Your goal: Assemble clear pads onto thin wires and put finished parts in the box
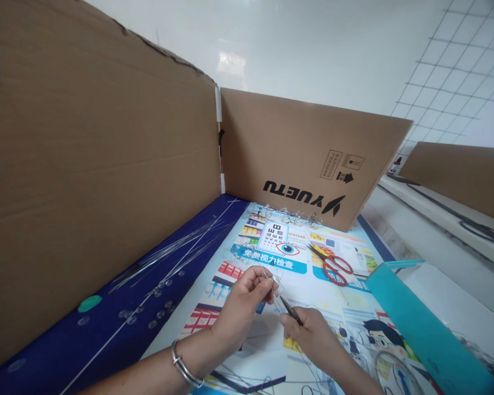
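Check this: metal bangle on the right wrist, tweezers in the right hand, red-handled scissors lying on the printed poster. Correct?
Not quite. The metal bangle sits on the left wrist, not the right, as the head view shows. The rest stands: tweezers in the right hand, red-handled scissors lying on the printed poster.

Silver bangle (left wrist)

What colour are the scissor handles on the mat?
The scissors have red handles, shown best in the head view.
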Demonstrator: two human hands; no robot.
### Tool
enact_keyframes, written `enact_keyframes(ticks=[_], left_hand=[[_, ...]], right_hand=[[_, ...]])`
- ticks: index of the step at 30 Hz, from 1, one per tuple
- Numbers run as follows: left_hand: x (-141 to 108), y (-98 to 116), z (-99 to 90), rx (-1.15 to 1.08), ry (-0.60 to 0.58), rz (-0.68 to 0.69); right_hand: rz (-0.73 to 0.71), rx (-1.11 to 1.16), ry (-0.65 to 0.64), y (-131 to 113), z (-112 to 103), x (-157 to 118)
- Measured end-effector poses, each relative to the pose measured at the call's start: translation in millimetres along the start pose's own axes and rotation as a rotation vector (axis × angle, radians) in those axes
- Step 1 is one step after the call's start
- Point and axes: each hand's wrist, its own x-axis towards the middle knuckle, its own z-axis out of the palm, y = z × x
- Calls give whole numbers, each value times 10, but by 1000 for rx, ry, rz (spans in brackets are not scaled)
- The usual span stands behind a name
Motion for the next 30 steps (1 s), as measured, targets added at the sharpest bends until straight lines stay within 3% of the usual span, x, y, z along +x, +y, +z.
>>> enact_keyframes(ticks=[8, 16, 30], left_hand=[[18, -16, -14, -1, -38, -54], [17, -51, -45, -12, -55, -111], [-28, -41, 6, -150, -89, -139]], right_hand=[[9, -48, 33, 60, -10, 25], [28, -241, 162, 88, -34, 43], [-17, -189, 176, 79, 0, 36]])
